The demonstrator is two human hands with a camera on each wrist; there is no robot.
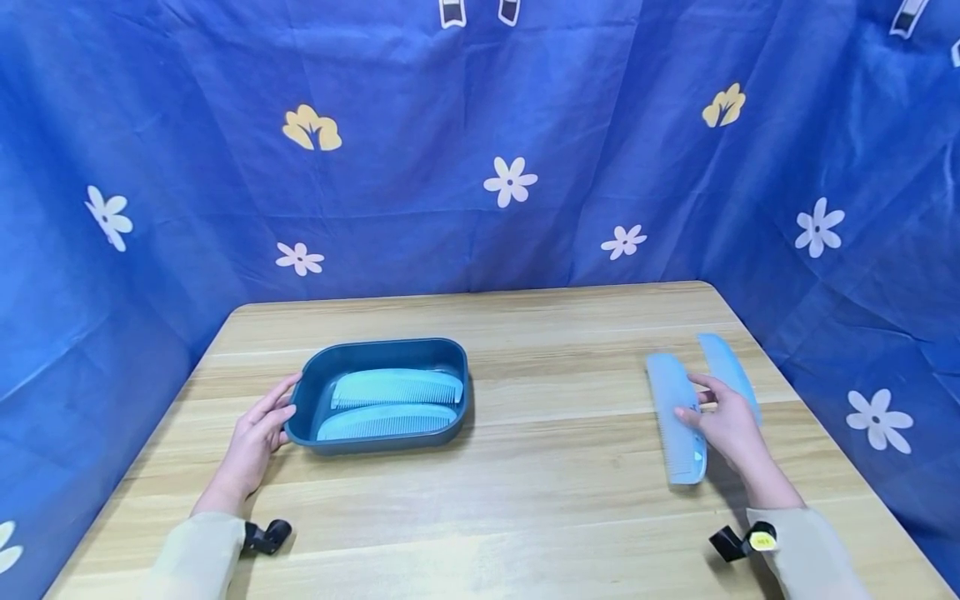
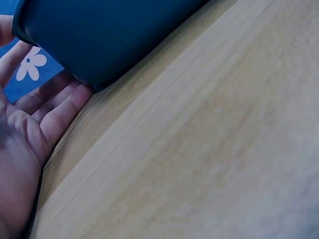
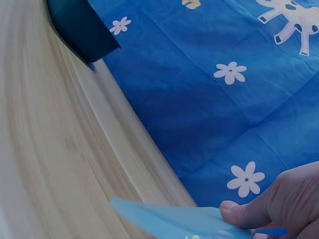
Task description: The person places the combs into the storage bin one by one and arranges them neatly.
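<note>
My left hand (image 1: 258, 429) holds the left end of a dark teal oval plastic basin (image 1: 375, 447), thumb at the rim and fingers along the outer wall in the left wrist view. Inside lie two light blue combs, one comb (image 1: 397, 387) behind the other comb (image 1: 386, 422), teeth towards me. At the right, my right hand (image 1: 723, 421) pinches a light blue comb (image 1: 672, 417) by its spine, teeth facing left; its thumb shows on the comb (image 3: 174, 216) in the right wrist view. A further light blue comb (image 1: 727, 375) lies just beyond this hand, partly hidden by it.
Both hands are over a light wood-grain table (image 1: 547, 467). A blue cloth (image 1: 405, 208) with white flowers hangs along its back and sides. Each wrist carries a small black camera mount, such as the one on the left wrist (image 1: 266, 537).
</note>
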